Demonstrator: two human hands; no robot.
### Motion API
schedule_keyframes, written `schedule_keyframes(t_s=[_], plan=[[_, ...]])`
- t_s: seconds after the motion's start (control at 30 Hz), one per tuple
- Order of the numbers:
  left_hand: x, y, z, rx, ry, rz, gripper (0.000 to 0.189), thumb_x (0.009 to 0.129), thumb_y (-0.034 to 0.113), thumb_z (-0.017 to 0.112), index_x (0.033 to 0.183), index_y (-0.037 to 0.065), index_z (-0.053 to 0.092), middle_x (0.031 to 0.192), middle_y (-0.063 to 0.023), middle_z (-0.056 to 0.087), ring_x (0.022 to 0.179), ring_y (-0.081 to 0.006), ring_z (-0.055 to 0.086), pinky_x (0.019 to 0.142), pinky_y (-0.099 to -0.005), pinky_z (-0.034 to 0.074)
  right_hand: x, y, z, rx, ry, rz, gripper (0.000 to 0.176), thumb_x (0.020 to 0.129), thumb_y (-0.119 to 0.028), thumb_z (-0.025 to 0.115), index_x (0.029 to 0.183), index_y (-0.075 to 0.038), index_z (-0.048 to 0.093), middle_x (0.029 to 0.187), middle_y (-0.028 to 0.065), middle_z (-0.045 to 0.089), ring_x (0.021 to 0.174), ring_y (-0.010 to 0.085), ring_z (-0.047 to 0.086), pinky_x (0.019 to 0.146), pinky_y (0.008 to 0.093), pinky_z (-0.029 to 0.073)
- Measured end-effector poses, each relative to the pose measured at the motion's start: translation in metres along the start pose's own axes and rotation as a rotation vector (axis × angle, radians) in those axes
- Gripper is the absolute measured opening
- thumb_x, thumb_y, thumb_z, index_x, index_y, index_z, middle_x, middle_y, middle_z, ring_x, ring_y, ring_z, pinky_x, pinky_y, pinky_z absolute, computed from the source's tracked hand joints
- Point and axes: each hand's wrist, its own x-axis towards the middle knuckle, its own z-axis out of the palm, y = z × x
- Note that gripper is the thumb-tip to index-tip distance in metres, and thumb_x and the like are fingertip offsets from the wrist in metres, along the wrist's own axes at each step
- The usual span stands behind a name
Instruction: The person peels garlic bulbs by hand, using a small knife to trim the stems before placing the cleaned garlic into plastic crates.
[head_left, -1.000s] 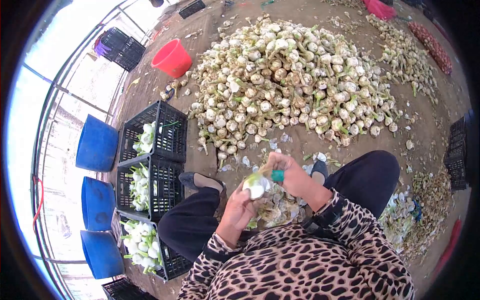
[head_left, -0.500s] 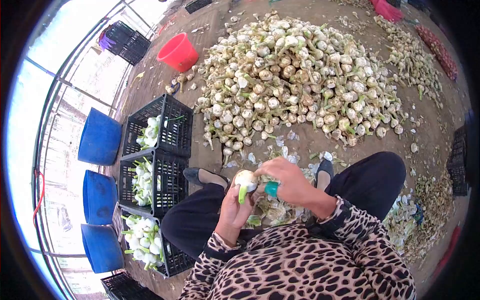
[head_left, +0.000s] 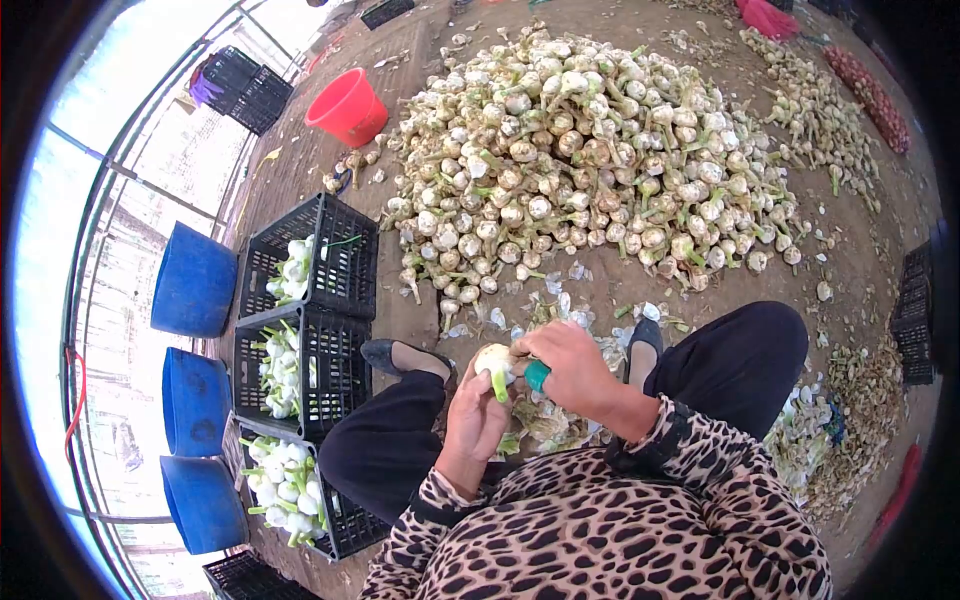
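Observation:
My left hand [head_left: 473, 412] is closed around a garlic bulb [head_left: 492, 360] with a short green stem pointing down toward me. Right beside it, my right hand [head_left: 575, 372] grips a small tool with a green handle [head_left: 538, 376]; its working end is hidden between the hands. The fingers of my right hand reach to the bulb's right side. Loose peeled skins [head_left: 560, 425] lie on the ground below my hands, between my legs.
Ahead is a large heap of garlic bulbs [head_left: 590, 150]. To my left stand black crates [head_left: 345, 260] holding cleaned garlic, with blue tubs [head_left: 196, 400] beyond them. A red bucket [head_left: 348, 108] sits behind the crates. More skins [head_left: 800, 440] lie at my right.
The bulb has turned slightly in my left hand, so its stem points more to the right. My right hand stays close against it. The whole view has shifted a little.

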Motion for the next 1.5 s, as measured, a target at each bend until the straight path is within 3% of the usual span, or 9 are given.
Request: schedule_keyframes(t_s=[0.37, 0.53, 0.67, 0.77, 0.87, 1.03, 1.13, 1.23, 1.5], plan=[[0.000, -0.001, -0.001, 0.041, 0.030, -0.078, 0.041, 0.084, 0.015, 0.055, 0.122, 0.001, 0.047, 0.112, -0.0092, 0.058, 0.101, -0.0202, 0.057, 0.085, -0.0341, 0.047, 0.001, 0.000, -0.007, -0.199, -0.037, -0.203, 0.013, 0.073, -0.010, 0.056, 0.085, -0.005, 0.056, 0.079, 0.0072, 0.057, 0.081, 0.0247, 0.055, 0.074, 0.0372, 0.040], [-0.011, 0.011, 0.003, 0.035, -0.068, -0.364, 0.042, 0.084, 0.014, 0.054, 0.121, -0.002, 0.046, 0.107, -0.0116, 0.059, 0.093, -0.0196, 0.058, 0.081, -0.0328, 0.048, 0.002, 0.022, -0.007, -0.350, -0.033, -0.068, 0.012, 0.075, -0.011, 0.054, 0.085, -0.005, 0.054, 0.080, 0.0077, 0.057, 0.080, 0.0241, 0.055, 0.075, 0.0358, 0.041], [-0.015, 0.015, 0.008, 0.166, -0.107, -0.243, 0.050, 0.078, 0.020, 0.063, 0.120, -0.001, 0.045, 0.103, -0.0120, 0.058, 0.085, -0.0206, 0.059, 0.076, -0.0313, 0.049, -0.010, 0.046, 0.004, -0.550, -0.078, 0.021, 0.013, 0.075, -0.010, 0.055, 0.087, -0.004, 0.054, 0.080, 0.0098, 0.059, 0.080, 0.0253, 0.059, 0.070, 0.0370, 0.043], [-0.020, 0.025, 0.011, 0.154, -0.160, -0.188, 0.053, 0.074, 0.015, 0.069, 0.118, 0.001, 0.043, 0.104, -0.0106, 0.057, 0.095, -0.0221, 0.059, 0.081, -0.0333, 0.051, -0.018, 0.057, 0.005, -0.631, -0.390, 0.262, 0.016, 0.074, -0.006, 0.055, 0.090, -0.003, 0.053, 0.079, 0.0128, 0.062, 0.078, 0.0289, 0.062, 0.066, 0.0407, 0.046], [-0.021, 0.035, 0.019, 0.275, -0.111, -0.068, 0.052, 0.071, -0.001, 0.069, 0.116, 0.002, 0.043, 0.107, -0.0098, 0.054, 0.099, -0.0194, 0.057, 0.085, -0.0307, 0.048, -0.022, 0.054, 0.000, -0.472, -0.485, 0.326, 0.016, 0.073, -0.001, 0.054, 0.089, -0.003, 0.054, 0.079, 0.0143, 0.063, 0.077, 0.0322, 0.063, 0.064, 0.0427, 0.048], [-0.013, 0.033, 0.006, 0.800, -0.032, 0.215, 0.053, 0.068, -0.005, 0.067, 0.115, 0.003, 0.044, 0.109, -0.0072, 0.052, 0.103, -0.0157, 0.052, 0.091, -0.0293, 0.042, 0.006, 0.008, -0.005, 0.500, -0.272, 0.355, 0.023, 0.078, -0.009, 0.061, 0.101, -0.003, 0.059, 0.085, 0.0141, 0.063, 0.081, 0.0346, 0.061, 0.074, 0.0384, 0.048], [-0.009, 0.026, 0.001, 0.962, -0.042, 0.241, 0.054, 0.066, -0.004, 0.066, 0.115, 0.002, 0.044, 0.108, -0.0068, 0.052, 0.101, -0.0149, 0.052, 0.090, -0.0289, 0.042, 0.010, -0.008, 0.001, 0.370, -0.182, 0.075, 0.020, 0.079, -0.011, 0.062, 0.097, -0.003, 0.060, 0.084, 0.0132, 0.062, 0.082, 0.0337, 0.060, 0.074, 0.0379, 0.048], [-0.007, 0.027, -0.007, 1.084, -0.039, 0.258, 0.058, 0.065, -0.001, 0.070, 0.117, 0.002, 0.043, 0.111, -0.0091, 0.052, 0.106, -0.0165, 0.051, 0.092, -0.0301, 0.041, 0.010, -0.010, 0.003, 0.256, -0.175, 0.194, 0.018, 0.077, -0.008, 0.061, 0.095, -0.003, 0.061, 0.084, 0.0159, 0.062, 0.082, 0.0348, 0.060, 0.073, 0.0386, 0.047], [0.006, 0.033, -0.024, -0.015, 0.099, -0.088, 0.043, 0.086, 0.008, 0.056, 0.126, 0.001, 0.041, 0.119, -0.0129, 0.052, 0.106, -0.0225, 0.055, 0.089, -0.0329, 0.048, -0.009, 0.050, 0.030, 0.131, -0.299, 0.432, 0.023, 0.074, 0.001, 0.055, 0.097, -0.001, 0.060, 0.089, 0.0193, 0.063, 0.082, 0.0346, 0.062, 0.069, 0.0378, 0.048]])
